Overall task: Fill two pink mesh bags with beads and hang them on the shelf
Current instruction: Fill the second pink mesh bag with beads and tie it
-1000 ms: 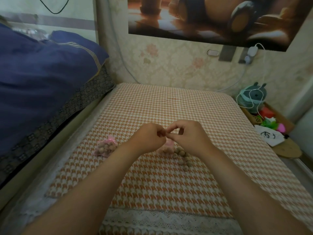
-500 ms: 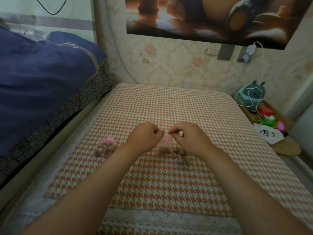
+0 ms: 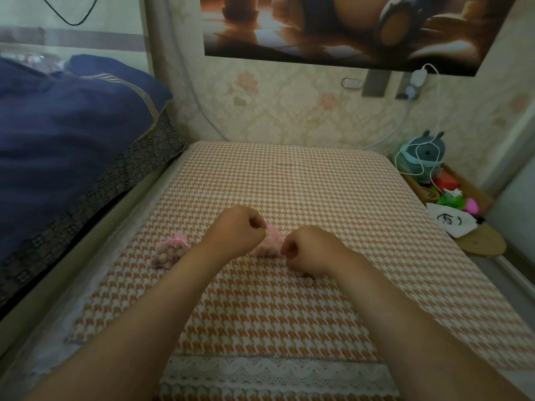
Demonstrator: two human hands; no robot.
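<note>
The right hand [image 3: 309, 251], low in the middle of the frame, is curled tight like a fist. I cannot tell if it pinches a string. A bead [image 3: 307, 280] peeks out under it. The left hand [image 3: 240, 230], a bit up and left, is curled the same way. Between them a pink mesh bag [image 3: 271, 241] lies on the checked cloth [image 3: 289, 180], its long way running up the frame. Left of it, the full bag [image 3: 169, 253] points its tied neck up and right.

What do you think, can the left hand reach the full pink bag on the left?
Probably yes: the full pink bag lies on the cloth just left of the left hand, with nothing between them.
</note>
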